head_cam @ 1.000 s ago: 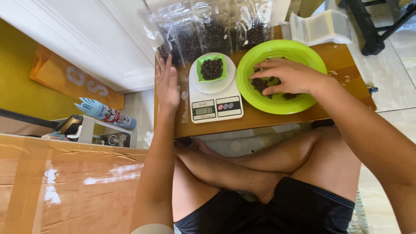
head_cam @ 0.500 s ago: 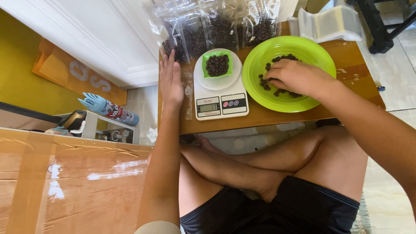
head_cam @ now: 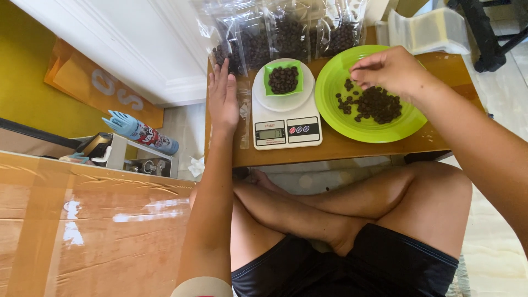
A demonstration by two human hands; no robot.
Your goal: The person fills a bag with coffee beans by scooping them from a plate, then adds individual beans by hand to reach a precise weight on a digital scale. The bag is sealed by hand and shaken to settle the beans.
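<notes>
Dark beans (head_cam: 373,103) (fingertips' contents hidden)

The left hand (head_cam: 223,99) lies flat, palm down, fingers stretched toward the far side, its arm straight. The right hand (head_cam: 390,70) hovers farther right, fingers curled together in a pinch, forearm angling in from the near right.

Right hand (head_cam: 391,70) over green plate (head_cam: 335,118) — left hand (head_cam: 223,99) flat beside scale (head_cam: 286,129)
</notes>
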